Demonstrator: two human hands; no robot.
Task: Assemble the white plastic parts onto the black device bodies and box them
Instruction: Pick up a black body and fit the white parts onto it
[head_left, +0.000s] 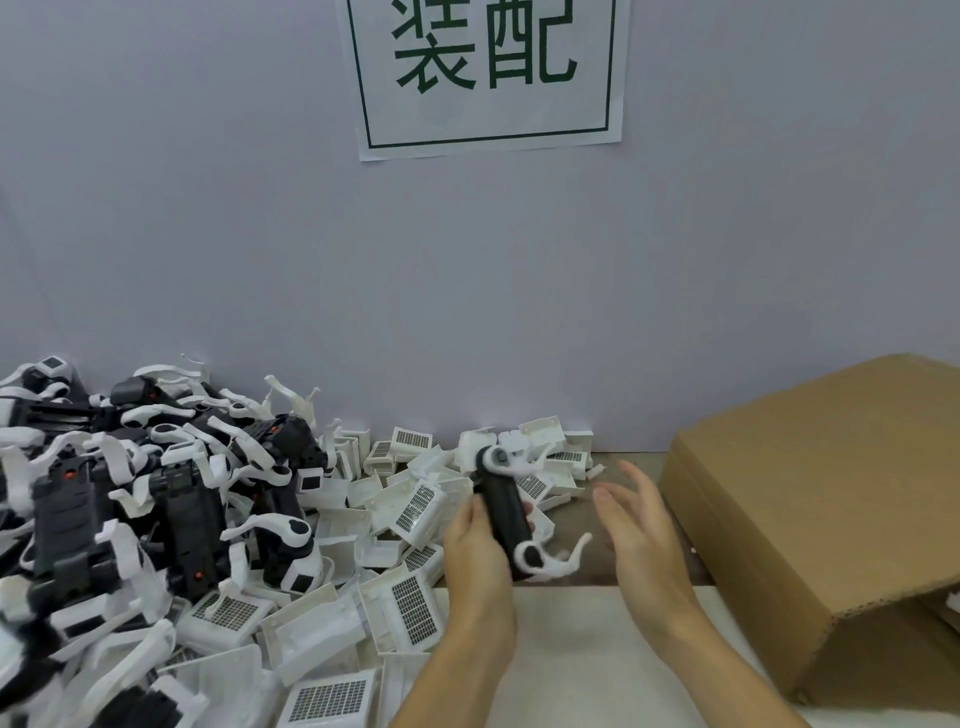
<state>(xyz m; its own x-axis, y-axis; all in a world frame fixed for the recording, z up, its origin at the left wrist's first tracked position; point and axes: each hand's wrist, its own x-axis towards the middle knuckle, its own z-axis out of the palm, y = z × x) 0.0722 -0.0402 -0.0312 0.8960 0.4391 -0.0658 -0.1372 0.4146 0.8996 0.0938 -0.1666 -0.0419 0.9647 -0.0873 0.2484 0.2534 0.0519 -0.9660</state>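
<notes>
Gripping a black device body (503, 506) in the left hand (475, 545), the person holds it upright-ish over the near edge of the table (618, 462), fingers curled round its lower half. A white plastic part (545, 561) with curved hooks sits at the body's lower end, and another white piece (501, 460) caps the top. The right hand (636, 525) hovers just beside it, fingers straight and spread, holding nothing and apart from the device. Left of the hands lies a heap of loose white vented parts (410, 613), and farther left a taller pile of black-and-white assembled units (156, 499). A brown cardboard box (810, 499) stands to the right, tilted, its flat side facing the hands. On the grey wall behind hangs a paper sign (488, 73) with green characters.
</notes>
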